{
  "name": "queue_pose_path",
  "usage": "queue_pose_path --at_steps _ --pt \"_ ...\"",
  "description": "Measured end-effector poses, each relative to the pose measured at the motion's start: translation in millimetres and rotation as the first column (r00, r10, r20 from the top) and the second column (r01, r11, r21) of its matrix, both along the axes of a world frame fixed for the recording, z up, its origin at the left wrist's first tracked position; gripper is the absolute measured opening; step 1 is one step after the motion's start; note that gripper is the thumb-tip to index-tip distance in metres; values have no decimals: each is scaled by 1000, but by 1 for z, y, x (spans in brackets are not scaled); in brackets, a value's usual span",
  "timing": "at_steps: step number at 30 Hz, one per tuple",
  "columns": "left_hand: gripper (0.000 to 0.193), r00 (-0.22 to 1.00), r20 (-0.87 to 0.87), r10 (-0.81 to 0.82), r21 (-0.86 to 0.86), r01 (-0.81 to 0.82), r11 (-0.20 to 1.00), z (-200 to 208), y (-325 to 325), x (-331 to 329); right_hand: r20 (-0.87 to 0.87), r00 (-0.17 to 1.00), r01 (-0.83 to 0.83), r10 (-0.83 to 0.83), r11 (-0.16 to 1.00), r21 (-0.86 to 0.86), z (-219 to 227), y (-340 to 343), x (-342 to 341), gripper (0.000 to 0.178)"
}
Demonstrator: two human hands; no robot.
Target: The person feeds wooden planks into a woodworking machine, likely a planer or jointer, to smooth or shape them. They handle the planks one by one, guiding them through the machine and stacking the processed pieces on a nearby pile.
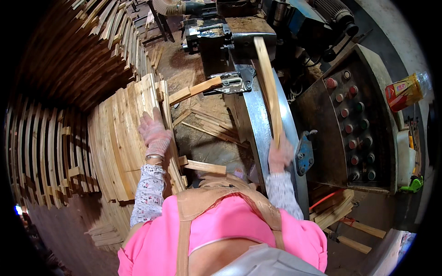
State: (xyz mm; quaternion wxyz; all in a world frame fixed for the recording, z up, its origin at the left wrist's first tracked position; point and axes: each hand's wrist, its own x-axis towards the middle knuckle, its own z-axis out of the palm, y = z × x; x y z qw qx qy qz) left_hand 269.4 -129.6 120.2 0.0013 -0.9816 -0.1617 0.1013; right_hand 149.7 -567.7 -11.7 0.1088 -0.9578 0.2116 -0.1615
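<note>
My right hand (280,155), in a pale pinkish work glove, is closed around the near end of a long wooden strip (269,83). That strip lies lengthwise along the shiny metal bed (258,122) of a woodworking machine, its far end at a dark metal housing (255,43). To the left, my gloved left hand (155,132) rests with fingers stretched out on a stack of wooden boards (117,133), near the stack's right edge. A metal bracelet circles that wrist, and patterned sleeves cover both forearms.
Right of the bed stands a control panel (354,129) with several coloured buttons, and a plastic bottle (405,92) beyond it. Wood stacks (41,147) fill the left. Offcuts (216,124) and sawdust lie on the floor between. A blue bracket (305,154) sits beside my right hand.
</note>
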Motion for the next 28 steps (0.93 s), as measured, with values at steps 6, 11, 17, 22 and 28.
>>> queue_pose_path --at_steps 6,11,17,22,28 --pt "115 1000 -9 11 10 -11 1000 -5 -2 5 -106 993 46 -49 998 -34 10 -5 -195 48" --pt "116 1000 2 14 -17 -14 1000 -5 2 5 27 1000 12 -9 996 -90 6 -12 -157 47" --pt "96 924 379 -61 -71 95 993 -21 20 6 92 969 -223 231 970 -95 -4 -24 2 44" --pt "91 935 259 241 -446 -106 889 -15 33 19 91 956 -272 279 959 -80 -9 -21 87 44" --pt "67 836 486 -256 -100 344 934 -15 3 86 36 894 -413 447 789 455 17 24 149 59"
